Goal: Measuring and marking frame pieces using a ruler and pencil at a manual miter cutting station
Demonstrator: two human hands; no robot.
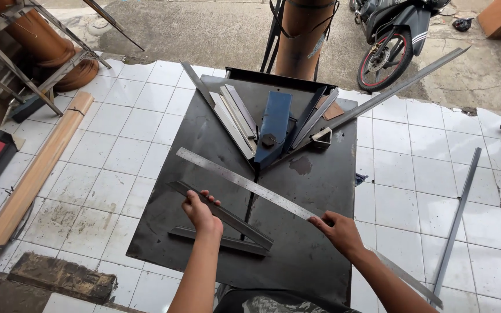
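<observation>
A dark metal table stands on white floor tiles. My left hand grips a grey metal profile strip that lies slanted on the table, over another grey strip. My right hand rests its fingers on a long steel ruler that runs diagonally from upper left past the table's right edge. At the table's far end a blue V-shaped cutter sits between several grey and white strips.
A long grey bar sticks out from the cutter to the upper right. A grey strip lies on the tiles at right. A wooden moulding lies at left, a motorbike wheel beyond.
</observation>
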